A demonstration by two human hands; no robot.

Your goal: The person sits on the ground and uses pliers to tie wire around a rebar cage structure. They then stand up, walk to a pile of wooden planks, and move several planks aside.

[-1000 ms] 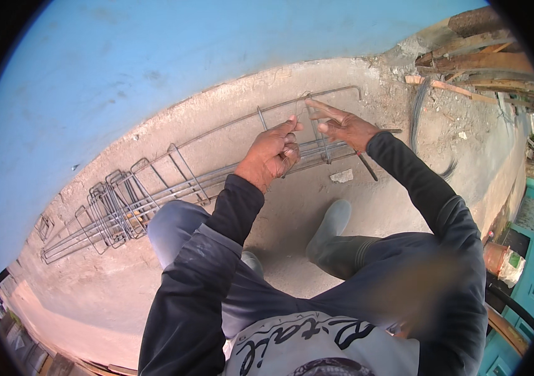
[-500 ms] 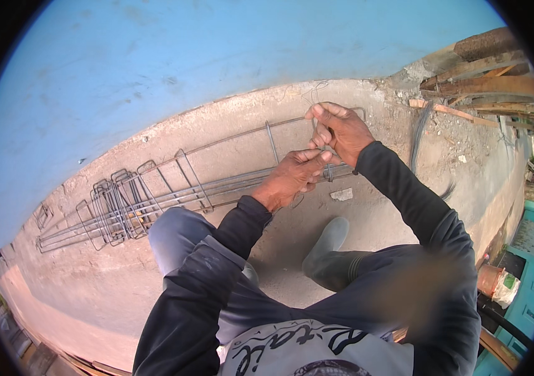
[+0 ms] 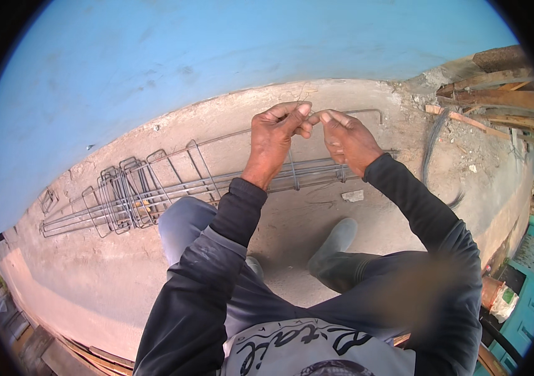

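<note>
My left hand (image 3: 274, 139) and my right hand (image 3: 347, 139) are raised in front of me, fingertips meeting. Both pinch a short piece of thin wire (image 3: 305, 99) between thumb and fingers; most of it is too fine to make out. Below and behind the hands a long rebar cage (image 3: 217, 182) lies on the concrete floor (image 3: 123, 263) along a blue wall (image 3: 185, 56). Several rectangular stirrups (image 3: 119, 194) are bunched at its left end, and single ones stand further right, one just under my hands.
Wooden planks and rubble (image 3: 498, 88) pile up at the upper right, with a dark coil of wire (image 3: 433, 147) beside them. A small pale scrap (image 3: 352, 195) lies near my boot (image 3: 336, 244). A teal structure (image 3: 533, 250) stands at the right edge.
My hands have come off the stirrup on the cage and drawn together in the air, fingertips now pinching thin wire. The view has shifted slightly.
</note>
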